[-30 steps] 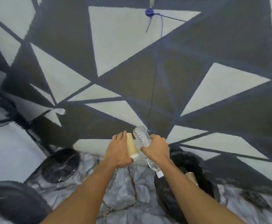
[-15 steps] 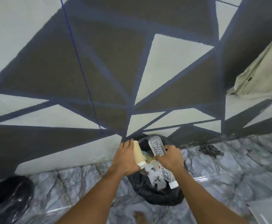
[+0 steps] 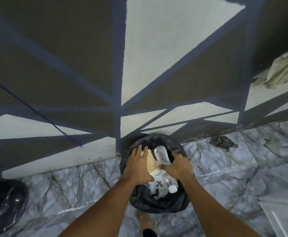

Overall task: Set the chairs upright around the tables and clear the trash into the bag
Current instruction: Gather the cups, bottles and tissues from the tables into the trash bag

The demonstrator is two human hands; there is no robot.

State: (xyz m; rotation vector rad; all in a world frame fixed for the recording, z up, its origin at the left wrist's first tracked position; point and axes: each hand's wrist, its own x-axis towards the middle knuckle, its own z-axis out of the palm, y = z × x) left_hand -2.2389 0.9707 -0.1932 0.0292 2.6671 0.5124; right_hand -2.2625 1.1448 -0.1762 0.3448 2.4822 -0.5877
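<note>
A black trash bag [image 3: 163, 205] stands open on the marble floor against the painted wall, with crumpled white litter inside. Directly over its mouth, my left hand [image 3: 138, 165] grips a tan paper cup [image 3: 151, 164] with a white rim. My right hand [image 3: 178, 167] holds a clear plastic bottle [image 3: 162, 155], whose white cap [image 3: 172, 189] points down toward me. Both hands sit side by side above the bag.
A second black bag [image 3: 4, 204] lies on the floor at lower left. A heap of chain [image 3: 222, 142] rests by the wall at right. A white edge [image 3: 283, 214] juts in at lower right. My bare foot [image 3: 144, 220] stands just before the bag.
My view has closed in on the bag. Both hands moved with the cup and bottle from in front of the wall to right over the bag's opening.
</note>
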